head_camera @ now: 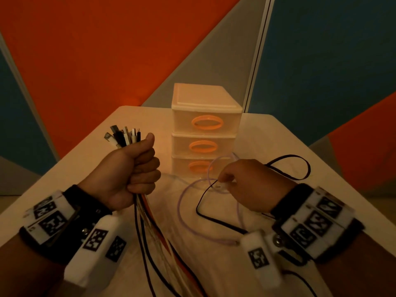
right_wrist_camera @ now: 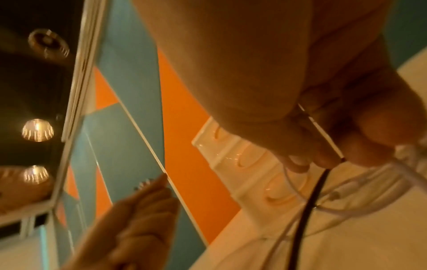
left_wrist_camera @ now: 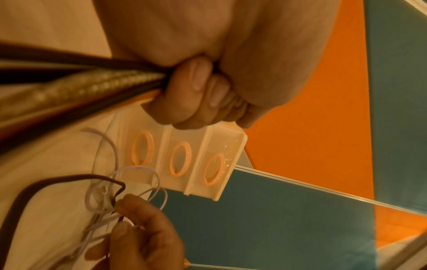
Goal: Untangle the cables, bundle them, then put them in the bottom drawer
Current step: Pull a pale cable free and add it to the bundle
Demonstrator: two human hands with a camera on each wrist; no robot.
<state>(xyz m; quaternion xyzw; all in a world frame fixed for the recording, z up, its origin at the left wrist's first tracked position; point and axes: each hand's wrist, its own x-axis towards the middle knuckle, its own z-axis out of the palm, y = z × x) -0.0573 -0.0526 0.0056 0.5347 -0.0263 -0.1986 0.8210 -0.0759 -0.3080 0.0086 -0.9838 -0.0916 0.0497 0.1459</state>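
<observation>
My left hand (head_camera: pixel 132 172) is raised in a fist around a bunch of cables (head_camera: pixel 150 228), black, white and orange. Their plug ends (head_camera: pixel 124 137) stick up above the fist, and the rest trails off the table's near edge. My right hand (head_camera: pixel 242 185) pinches a loose tangle of a pale lilac cable (head_camera: pixel 182 211) and a black cable (head_camera: pixel 214 219) lying on the table. The left wrist view shows the fist (left_wrist_camera: pixel 196 95) gripping the cables (left_wrist_camera: pixel 80 87), with right fingertips (left_wrist_camera: pixel 138 219) on the thin loops. A small three-drawer plastic unit (head_camera: pixel 205 129) stands behind, with the bottom drawer (head_camera: pixel 199 166) closed.
The white table (head_camera: pixel 267 142) ends close behind the drawer unit, at an orange, teal and grey wall. A black cable loop (head_camera: pixel 297 166) lies to the right of my right hand. Both wrists wear bands with marker tags.
</observation>
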